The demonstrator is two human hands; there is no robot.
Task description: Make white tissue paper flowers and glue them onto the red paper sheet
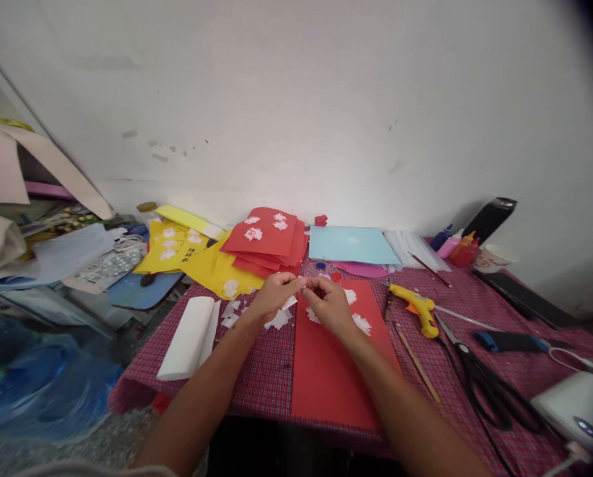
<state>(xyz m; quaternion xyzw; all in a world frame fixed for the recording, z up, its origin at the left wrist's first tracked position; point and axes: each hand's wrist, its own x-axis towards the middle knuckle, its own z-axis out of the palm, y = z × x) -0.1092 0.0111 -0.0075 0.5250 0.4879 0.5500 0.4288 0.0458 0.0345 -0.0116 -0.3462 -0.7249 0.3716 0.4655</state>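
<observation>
My left hand (277, 293) and my right hand (326, 301) meet fingertip to fingertip above the left edge of a red sheet of paper (343, 377). Both are closed in a pinch, and a small pale bit seems to sit between them, too small to name. White paper flowers (360, 324) lie on the red sheet, partly hidden by my right hand. Under and beside my left hand are cut white paper pieces (279, 319). A folded white paper (187, 338) rests left of my left forearm.
Red sheets with flowers (266, 233) and yellow paper (201, 268) lie at the back left, a light blue sheet (353, 245) at the back. On the right are a yellow glue gun (418, 308), black-handled scissors (489, 384), a wooden stick (418, 364), paint bottles (462, 248) and a paper cup (495, 258).
</observation>
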